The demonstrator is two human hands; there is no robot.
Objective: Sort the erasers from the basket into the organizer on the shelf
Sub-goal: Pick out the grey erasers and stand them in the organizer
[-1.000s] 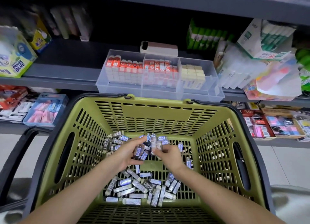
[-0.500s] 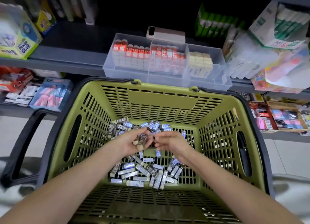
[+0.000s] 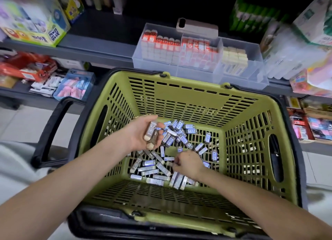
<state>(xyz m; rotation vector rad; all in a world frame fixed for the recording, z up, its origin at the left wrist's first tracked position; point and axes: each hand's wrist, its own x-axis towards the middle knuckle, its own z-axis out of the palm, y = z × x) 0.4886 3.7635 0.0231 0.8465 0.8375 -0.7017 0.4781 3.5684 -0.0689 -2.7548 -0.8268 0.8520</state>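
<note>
A green plastic basket [image 3: 181, 103] stands below the shelf, with several blue-and-silver sleeved erasers [image 3: 154, 168] scattered on its floor. My left hand [image 3: 142, 133] is raised over the basket's left side, palm up, and holds a small bunch of erasers [image 3: 151, 133]. My right hand [image 3: 187, 163] is low among the erasers on the basket floor, fingers curled down into the pile; what it grips is hidden. The clear organizer [image 3: 197, 72] sits on the shelf just behind the basket, with red-topped erasers in its left and middle compartments and cream ones on the right.
A phone [image 3: 197, 27] lies behind the organizer. A glue box [image 3: 34, 24] stands on the shelf at left, packaged goods [image 3: 296, 47] at right. A lower shelf holds small packs [image 3: 75, 85]. The basket's black handle [image 3: 52, 130] hangs to its left.
My hands, together at the basket's middle before, have parted: the left rose up and left with a bunch of erasers, the right dropped to the pile. The view tilted downward.
</note>
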